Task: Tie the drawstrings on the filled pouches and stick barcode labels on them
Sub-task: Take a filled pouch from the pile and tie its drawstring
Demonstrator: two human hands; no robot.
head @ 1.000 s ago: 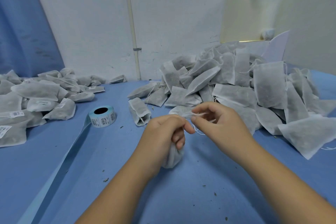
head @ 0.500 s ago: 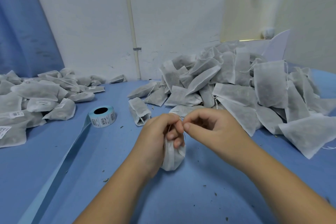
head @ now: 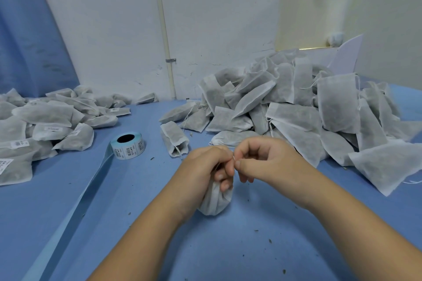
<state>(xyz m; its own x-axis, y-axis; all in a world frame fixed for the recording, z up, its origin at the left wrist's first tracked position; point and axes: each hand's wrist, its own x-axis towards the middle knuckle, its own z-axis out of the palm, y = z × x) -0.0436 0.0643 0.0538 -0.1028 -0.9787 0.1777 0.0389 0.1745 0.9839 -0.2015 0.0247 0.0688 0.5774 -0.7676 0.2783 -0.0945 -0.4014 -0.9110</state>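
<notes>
My left hand (head: 206, 169) grips the gathered neck of a white filled pouch (head: 214, 201), whose rounded bottom rests on the blue table (head: 251, 246). Touching it from the right, my right hand (head: 262, 159) pinches the thin white drawstring (head: 234, 158) between thumb and forefinger. The pouch's top is hidden inside my left fist. A roll of barcode labels (head: 128, 149) stands to the left, its blue backing strip (head: 75, 203) trailing toward the near left edge.
A big heap of untied pouches (head: 296, 112) fills the right back of the table. A pile of labelled pouches (head: 41, 125) lies at the far left. One loose pouch (head: 174, 139) lies just beyond my hands. A white wall with a pipe (head: 164, 29) stands behind.
My right hand has drawn back in toward my left fist, from holding the string stretched out to the right to pinching it right at the pouch's neck. The pouch has stayed put.
</notes>
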